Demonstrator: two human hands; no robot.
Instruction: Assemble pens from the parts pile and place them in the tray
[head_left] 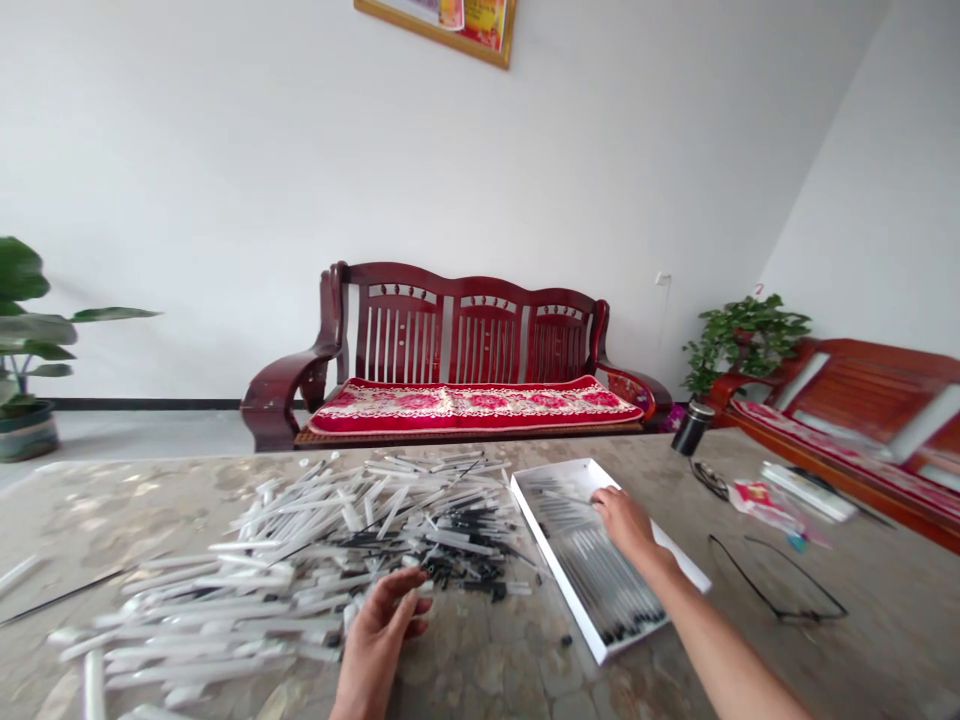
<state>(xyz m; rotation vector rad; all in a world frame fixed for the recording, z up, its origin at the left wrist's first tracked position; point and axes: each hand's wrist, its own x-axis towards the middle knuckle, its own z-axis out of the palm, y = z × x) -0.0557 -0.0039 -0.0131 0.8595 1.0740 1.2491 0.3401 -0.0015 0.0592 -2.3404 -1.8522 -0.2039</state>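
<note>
My right hand [626, 522] reaches into a shallow white box [551, 565]. Its fingers are closed at the end of a thin, pen-like tube [562, 497], partly hidden by the fingertips. Rows of clear tubes with black ends [611, 580] lie side by side in the box. My left hand [384, 628] hovers at the front edge of a large heap, fingers loosely curled, with a gap to the thumb and nothing clearly held. The heap mixes white tubes [217, 610] on the left with small black parts [469, 530] on the right.
Right of the box on the stone-patterned table [517, 670] are a black cup [692, 430], eyeglasses [780, 590], a plastic packet [765, 500] and a white case [810, 490]. A small black piece [566, 640] lies before the box. A red wooden bench [480, 340] stands behind.
</note>
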